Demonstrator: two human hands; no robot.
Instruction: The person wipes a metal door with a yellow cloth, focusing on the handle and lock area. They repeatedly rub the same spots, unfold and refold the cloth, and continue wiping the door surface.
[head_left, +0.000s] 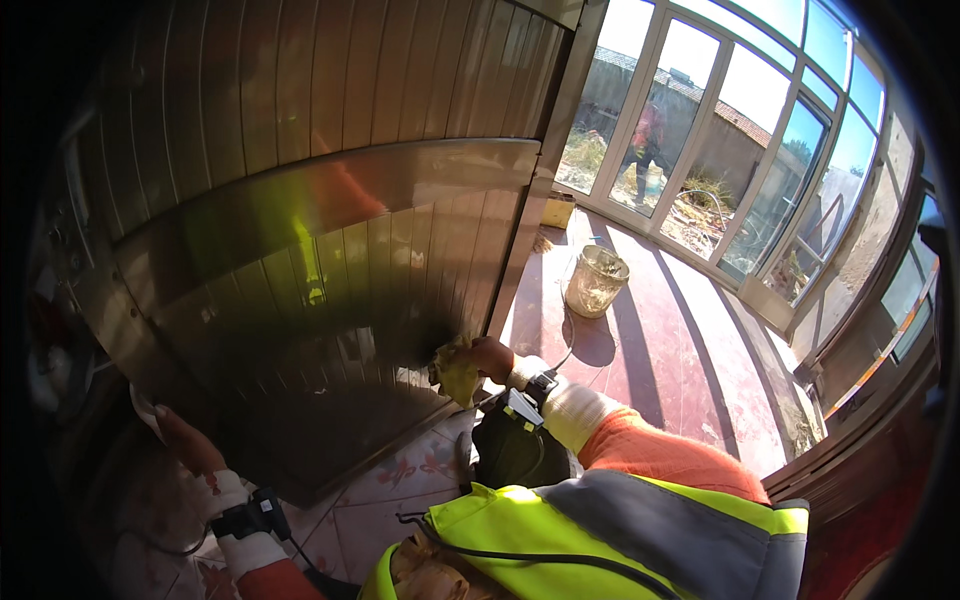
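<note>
A yellowish cleaning cloth (456, 371) is bunched in my right hand (493, 358), pressed against the lower right part of a brown ribbed metal door (360, 292). That panel is glossy and reflects yellow-green and orange. At the lower left, my left hand (191, 442) reaches to the door's outer edge. Its thumb touches a pale curved strip (145, 411), and its other fingers are hidden. Both wrists have whitish cuffs and strapped-on black devices with cables.
A dirty translucent bucket (597, 283) stands on the sunlit reddish floor (660, 352) to the right, beside a thin cable. Behind it are glazed door panels (682, 112), with a person (646, 146) outside. Patterned tiles (405, 480) lie below me. A yellowish box (557, 210) sits by the door frame.
</note>
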